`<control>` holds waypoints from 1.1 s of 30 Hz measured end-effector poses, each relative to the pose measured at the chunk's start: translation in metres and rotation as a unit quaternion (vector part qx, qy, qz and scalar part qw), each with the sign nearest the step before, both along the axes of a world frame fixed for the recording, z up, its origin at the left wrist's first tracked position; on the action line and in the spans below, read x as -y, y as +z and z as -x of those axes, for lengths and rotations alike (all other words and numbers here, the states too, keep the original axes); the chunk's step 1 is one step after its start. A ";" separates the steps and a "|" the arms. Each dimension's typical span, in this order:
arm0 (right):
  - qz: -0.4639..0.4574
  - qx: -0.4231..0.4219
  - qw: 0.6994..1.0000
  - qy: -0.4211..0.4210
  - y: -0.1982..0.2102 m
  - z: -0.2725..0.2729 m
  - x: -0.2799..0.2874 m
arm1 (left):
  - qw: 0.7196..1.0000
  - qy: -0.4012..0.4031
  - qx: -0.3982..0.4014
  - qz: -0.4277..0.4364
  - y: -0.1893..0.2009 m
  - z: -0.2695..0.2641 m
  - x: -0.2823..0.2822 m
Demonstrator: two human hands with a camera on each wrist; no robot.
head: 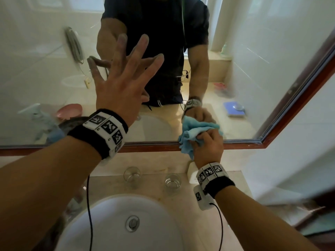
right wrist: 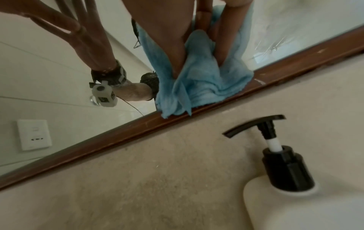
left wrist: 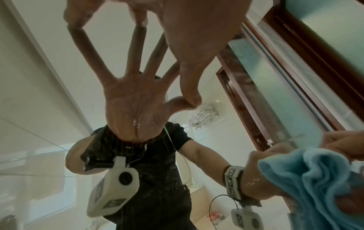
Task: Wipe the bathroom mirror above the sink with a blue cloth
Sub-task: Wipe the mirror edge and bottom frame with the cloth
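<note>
Both forearms reach forward over the sink (head: 101,220) toward the mirror (head: 45,78). At the glass's bottom edge, the right hand (head: 208,151) has its fingers curled round the bunched cloth (head: 192,136) and holds it against the lower right part of the mirror, with loose folds hanging over the wooden frame (head: 154,147). From the right wrist view the cloth drapes down past the frame's lip, the fingers buried in it.

Judging by where the cloth sits, the wipe is under way but low down; most of the glass above and to the left looks hazy and smeared, so I would guess the larger share is left to do. Whether the strip near the cloth is already clean cannot be told.

Higher up, the left hand (head: 123,77) is spread wide, fingers straight and splayed, fingertips on or just at the glass as they meet their reflection; it holds nothing and seems to brace the person. Its wrist is raised well above the right one.

Two glasses (head: 132,175) and a soap pump (right wrist: 285,171) stand on the surface below the frame, near the cloth's hanging edge.
</note>
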State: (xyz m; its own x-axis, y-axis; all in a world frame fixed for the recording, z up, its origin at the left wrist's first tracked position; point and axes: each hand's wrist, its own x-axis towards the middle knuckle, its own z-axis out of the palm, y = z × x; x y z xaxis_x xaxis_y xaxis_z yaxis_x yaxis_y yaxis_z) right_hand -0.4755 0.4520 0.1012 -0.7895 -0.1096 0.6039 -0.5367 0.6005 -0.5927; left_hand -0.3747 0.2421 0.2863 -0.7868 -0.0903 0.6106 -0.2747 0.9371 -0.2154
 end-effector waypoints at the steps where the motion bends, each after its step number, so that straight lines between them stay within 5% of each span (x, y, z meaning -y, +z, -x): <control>1: 0.005 -0.002 1.000 0.003 -0.002 0.001 -0.001 | 1.000 0.008 0.000 0.004 0.000 0.000 0.000; 8: 0.004 0.002 1.000 0.006 0.000 0.006 -0.002 | 1.000 0.023 -0.004 0.016 0.000 -0.003 -0.006; 17: 0.001 -0.107 0.994 0.019 0.007 -0.009 0.024 | 0.999 0.028 -0.005 0.022 -0.005 0.001 -0.001; 25: -0.006 -0.096 0.993 0.070 0.015 -0.041 0.091 | 0.999 0.015 -0.003 0.030 -0.008 -0.001 0.003; 33: -0.015 -0.102 0.991 0.081 0.014 -0.043 0.092 | 1.000 0.009 0.007 0.026 -0.009 -0.002 0.003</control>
State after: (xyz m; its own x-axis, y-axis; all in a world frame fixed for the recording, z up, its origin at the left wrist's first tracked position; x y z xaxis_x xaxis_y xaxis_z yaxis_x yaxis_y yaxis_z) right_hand -0.4328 0.3597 0.1155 -0.6223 -0.2451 0.7434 -0.7338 0.5133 -0.4450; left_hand -0.3728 0.2387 0.2770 -0.7942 -0.0731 0.6032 -0.2886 0.9190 -0.2686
